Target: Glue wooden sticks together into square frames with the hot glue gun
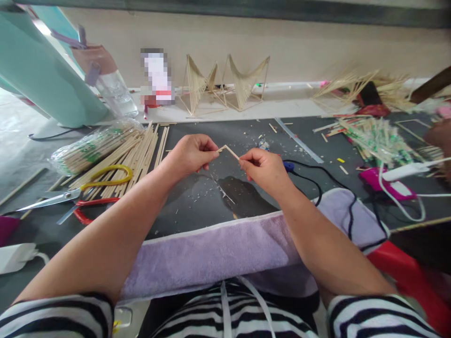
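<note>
Over the middle of the dark table, my left hand (195, 154) pinches one end of a thin wooden stick piece between thumb and fingers. The other leg of this bent stick (231, 152) is gripped by my right hand (262, 168). Both legs meet at a raised corner between my hands; whether it is one snapped stick or two joined ones I cannot tell. Beside my left forearm lie loose wooden sticks (139, 157) and scissors (105, 178) with yellow and red handles. Just behind my right wrist a small blue object (289, 166) with a black cord shows partly.
Two stick models (243, 84) with curved surfaces stand at the back. A bagged stick bundle (91, 145) and a water bottle (114, 84) are left. Right are a clear strip (299, 140), wrapped sticks (377, 141) and a white cable. A purple towel (218, 253) covers the front edge.
</note>
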A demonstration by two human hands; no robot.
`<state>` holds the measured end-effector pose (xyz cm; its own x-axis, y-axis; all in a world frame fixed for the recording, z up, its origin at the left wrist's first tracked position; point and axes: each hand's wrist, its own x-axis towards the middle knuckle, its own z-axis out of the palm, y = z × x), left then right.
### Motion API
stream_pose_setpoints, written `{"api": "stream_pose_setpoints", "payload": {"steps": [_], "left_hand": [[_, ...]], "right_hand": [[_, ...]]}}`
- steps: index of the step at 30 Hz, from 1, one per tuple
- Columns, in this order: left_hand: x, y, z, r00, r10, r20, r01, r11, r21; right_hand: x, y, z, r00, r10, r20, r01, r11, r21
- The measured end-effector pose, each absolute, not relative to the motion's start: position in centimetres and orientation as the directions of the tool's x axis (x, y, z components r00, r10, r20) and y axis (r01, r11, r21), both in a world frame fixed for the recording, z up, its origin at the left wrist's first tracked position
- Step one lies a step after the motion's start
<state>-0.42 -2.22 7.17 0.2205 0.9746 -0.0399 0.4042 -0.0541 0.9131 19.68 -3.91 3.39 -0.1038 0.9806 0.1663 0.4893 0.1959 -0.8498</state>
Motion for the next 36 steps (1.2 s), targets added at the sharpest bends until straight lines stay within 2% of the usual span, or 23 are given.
{"api": "stream_pose_setpoints", "payload": {"steps": [12, 24, 30, 36], "left_hand": [[-0.1, -2.5, 7.5, 0.189, 0.982, -0.031, 0.436, -0.055, 0.898], [-0.7, -1.8, 6.5, 0.247, 0.968, -0.042, 0.350, -0.049, 0.936], [-0.7, -1.8, 6.7, 0.256, 0.964, -0.072, 0.342, -0.021, 0.939], [-0.6, -1.9, 6.7, 0.236, 0.969, -0.078, 0.341, -0.007, 0.940]], "right_hand": [[19.5, -4.0, 3.5, -0.094, 0.987, 0.127, 0.477, 0.157, -0.865], [19.6, -3.8, 3.4, -0.108, 0.982, 0.155, 0.488, 0.188, -0.852], [19.7, -3.6, 3.1, -0.123, 0.961, 0.248, 0.553, 0.274, -0.787], [19.9, -3.5, 2.8, -0.131, 0.954, 0.270, 0.558, 0.296, -0.775]]}}
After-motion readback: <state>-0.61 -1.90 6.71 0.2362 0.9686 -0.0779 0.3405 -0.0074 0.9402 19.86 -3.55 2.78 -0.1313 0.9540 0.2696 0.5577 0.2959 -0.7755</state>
